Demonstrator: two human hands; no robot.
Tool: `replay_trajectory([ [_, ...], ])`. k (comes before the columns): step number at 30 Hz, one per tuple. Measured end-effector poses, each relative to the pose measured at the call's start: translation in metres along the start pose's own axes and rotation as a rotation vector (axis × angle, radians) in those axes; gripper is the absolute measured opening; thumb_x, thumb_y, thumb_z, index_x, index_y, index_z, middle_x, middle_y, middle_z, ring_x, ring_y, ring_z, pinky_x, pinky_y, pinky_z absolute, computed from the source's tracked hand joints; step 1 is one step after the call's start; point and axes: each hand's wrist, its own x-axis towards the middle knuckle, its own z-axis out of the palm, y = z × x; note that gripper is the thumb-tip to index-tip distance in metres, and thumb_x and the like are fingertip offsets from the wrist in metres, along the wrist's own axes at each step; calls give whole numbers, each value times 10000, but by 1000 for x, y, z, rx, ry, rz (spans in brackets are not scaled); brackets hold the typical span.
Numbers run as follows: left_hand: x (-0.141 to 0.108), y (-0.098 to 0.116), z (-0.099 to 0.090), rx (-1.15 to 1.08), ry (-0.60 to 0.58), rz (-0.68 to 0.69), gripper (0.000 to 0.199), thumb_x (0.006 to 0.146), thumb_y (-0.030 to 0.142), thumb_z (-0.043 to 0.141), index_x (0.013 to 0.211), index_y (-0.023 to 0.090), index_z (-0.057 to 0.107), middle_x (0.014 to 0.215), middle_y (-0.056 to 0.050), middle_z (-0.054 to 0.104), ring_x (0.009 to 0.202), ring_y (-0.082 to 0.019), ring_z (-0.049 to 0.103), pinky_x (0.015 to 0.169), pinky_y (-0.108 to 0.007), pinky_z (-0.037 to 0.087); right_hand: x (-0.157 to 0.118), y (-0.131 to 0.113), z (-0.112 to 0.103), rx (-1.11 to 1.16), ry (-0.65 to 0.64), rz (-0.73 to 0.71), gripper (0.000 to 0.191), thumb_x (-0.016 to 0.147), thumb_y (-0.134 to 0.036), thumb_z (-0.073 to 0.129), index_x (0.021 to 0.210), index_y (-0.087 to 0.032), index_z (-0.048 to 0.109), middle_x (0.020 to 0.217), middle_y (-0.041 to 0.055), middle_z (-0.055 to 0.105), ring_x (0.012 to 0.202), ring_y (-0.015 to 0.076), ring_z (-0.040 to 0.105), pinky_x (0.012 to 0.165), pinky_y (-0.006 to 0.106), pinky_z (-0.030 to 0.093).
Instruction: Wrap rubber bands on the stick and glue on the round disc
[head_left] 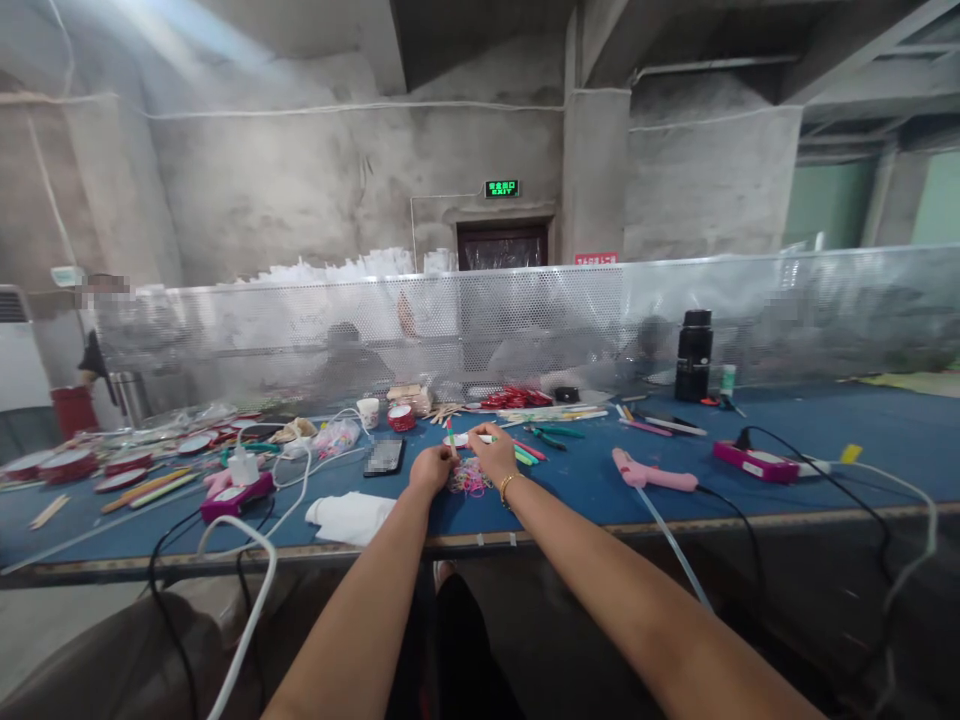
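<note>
Blue surface (570,490), both hands above it near the front edge. Right hand (493,456): fingers bent, hold cannot be told. Left hand (432,470): fingertips pinching a slim stick's lower end. Heap of thin multicoloured bands (470,480) between the hands. Slim stick (450,432) just beyond heap: long axis near upright, red end up.

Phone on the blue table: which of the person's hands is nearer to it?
Left. The left hand is just right of the phone; the right hand is farther right, past the left one.
</note>
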Motion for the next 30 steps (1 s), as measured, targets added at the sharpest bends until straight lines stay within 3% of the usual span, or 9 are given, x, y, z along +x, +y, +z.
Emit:
replay_trajectory([
  [6,0,2,-1,57,-21,-19,213,796,386,607,849,221,729,736,-16,683,647,-127,551,558,-235,306,-1,1,2,-25,-13,1,232,739,-354,481,794,-240,675,810,6,707,807,192,627,738,281,470],
  [13,2,2,-1,53,-4,-16,192,790,374,627,777,202,711,723,-14,681,634,-118,545,560,-226,318,-4,-5,-1,-48,36,13,134,709,-329,506,662,-227,580,692,-3,659,696,178,586,666,265,439],
  [19,1,1,0,49,-20,-3,194,802,351,605,827,195,719,778,-28,704,676,-125,564,574,-223,323,-5,-5,1,-64,7,33,144,699,-344,532,621,-226,564,632,-18,623,603,156,528,587,247,393],
  [30,1,2,-1,55,-25,-8,201,799,345,605,823,192,732,725,-23,687,648,-126,559,567,-228,326,-6,-9,0,-123,-7,-10,176,704,-358,535,593,-221,542,627,-21,599,631,157,534,614,248,388],
])
